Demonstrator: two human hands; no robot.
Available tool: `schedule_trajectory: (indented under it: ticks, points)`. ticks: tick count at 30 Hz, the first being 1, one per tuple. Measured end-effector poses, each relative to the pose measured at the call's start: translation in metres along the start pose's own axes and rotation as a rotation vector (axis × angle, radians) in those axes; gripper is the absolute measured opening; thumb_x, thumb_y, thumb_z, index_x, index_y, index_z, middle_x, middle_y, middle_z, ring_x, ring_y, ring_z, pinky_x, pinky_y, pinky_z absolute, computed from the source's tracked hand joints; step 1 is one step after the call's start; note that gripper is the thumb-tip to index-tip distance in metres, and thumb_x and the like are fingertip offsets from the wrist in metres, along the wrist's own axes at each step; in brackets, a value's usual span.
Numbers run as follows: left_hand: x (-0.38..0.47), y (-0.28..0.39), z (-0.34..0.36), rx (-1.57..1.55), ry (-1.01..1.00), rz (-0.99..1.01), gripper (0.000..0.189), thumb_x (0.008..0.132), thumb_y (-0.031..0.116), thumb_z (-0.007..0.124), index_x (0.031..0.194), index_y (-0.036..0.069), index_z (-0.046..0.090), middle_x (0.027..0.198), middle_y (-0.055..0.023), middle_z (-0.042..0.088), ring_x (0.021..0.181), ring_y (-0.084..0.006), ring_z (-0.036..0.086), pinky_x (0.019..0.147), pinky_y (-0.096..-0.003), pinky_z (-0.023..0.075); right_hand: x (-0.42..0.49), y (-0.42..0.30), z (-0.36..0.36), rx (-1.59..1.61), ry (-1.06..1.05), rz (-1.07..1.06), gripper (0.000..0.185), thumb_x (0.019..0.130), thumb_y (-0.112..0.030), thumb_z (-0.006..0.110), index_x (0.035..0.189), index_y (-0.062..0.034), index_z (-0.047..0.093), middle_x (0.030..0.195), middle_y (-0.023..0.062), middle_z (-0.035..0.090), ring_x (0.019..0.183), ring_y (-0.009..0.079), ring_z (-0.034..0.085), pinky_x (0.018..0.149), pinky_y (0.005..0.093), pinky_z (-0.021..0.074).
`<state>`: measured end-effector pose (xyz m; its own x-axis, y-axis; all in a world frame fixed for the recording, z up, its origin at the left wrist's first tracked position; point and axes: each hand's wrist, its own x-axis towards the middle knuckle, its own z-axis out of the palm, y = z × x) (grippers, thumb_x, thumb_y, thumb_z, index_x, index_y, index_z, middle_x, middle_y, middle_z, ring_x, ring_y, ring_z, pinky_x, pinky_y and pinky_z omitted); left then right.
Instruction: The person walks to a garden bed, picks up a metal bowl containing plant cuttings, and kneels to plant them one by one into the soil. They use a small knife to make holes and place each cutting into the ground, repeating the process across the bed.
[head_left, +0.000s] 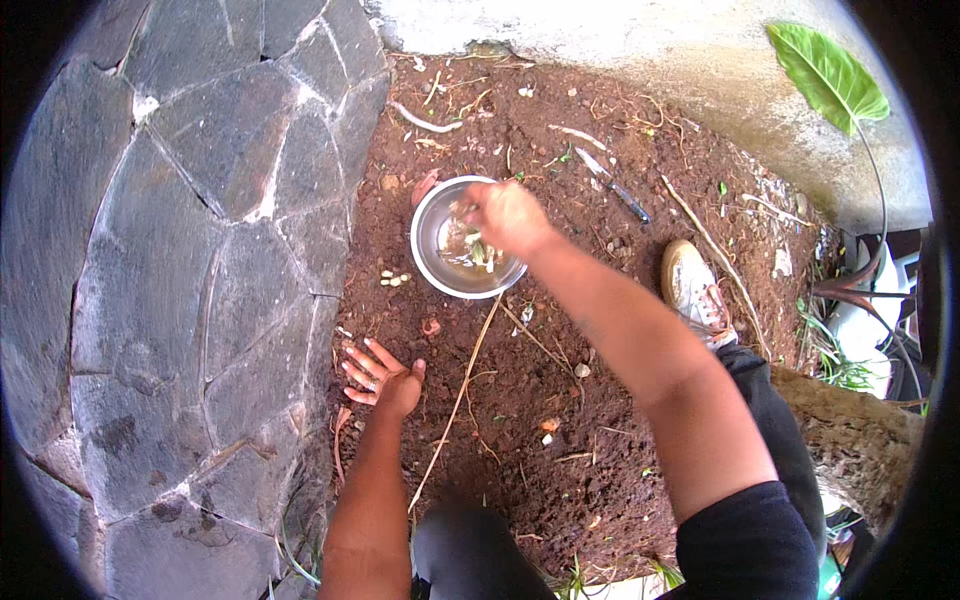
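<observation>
A round metal bowl (424, 255) stands on the brown soil, with liquid and pale, greenish pieces (474, 250) in it. Over its right side is my right hand (510, 217), blurred, with the fingers bent down inside the rim. Whether those fingers grip anything cannot be made out. My left hand (386, 381) is lower left of the bowl, above the soil beside the stone paving. Its fingers are spread and nothing is in it. Several small pale pods or pieces (394, 278) lie on the ground just left of the bowl.
A small knife (615, 187) with a dark handle lies on the soil, right of the bowl. Dry stalks (466, 382) and a stick (712, 251) cross the ground. Stone paving (172, 300) borders the left, a stained wall (637, 52) the top. My shoe (690, 289) is at right, near a large-leaved plant (829, 79).
</observation>
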<state>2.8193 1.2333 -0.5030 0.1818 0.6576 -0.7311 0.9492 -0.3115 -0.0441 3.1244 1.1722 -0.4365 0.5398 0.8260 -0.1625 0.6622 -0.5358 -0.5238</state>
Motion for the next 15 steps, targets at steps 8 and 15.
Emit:
schedule_trajectory:
  ticks: [8, 15]
  points:
    - [-0.002, 0.003, -0.003, 0.0, -0.015, -0.012, 0.114, 0.092, 0.065, 0.053, 0.154, 0.012, -0.026, 0.155, -0.0232, -0.039, 0.143, -0.0466, -0.035, 0.109, -0.0738, -0.0122, -0.018, 0.029, -0.063, -0.016, 0.074, -0.003, 0.03, 0.088, -0.023, 0.072, 0.11, -0.0033, 0.07, 0.093, 0.0214, 0.072, 0.088, 0.0335, 0.073, 0.081, 0.0439, 0.0577]
    - [-0.003, 0.003, -0.002, 0.007, 0.016, -0.018, 0.118, 0.091, 0.064, 0.057, 0.153, 0.012, -0.029, 0.155, -0.022, -0.04, 0.145, -0.0461, -0.031, 0.11, -0.074, -0.0076, -0.028, 0.022, -0.022, 0.056, -0.002, -0.129, 0.025, 0.089, -0.018, 0.066, 0.113, -0.0115, 0.07, 0.095, 0.0158, 0.074, 0.086, 0.0283, 0.073, 0.083, 0.0424, 0.0591]
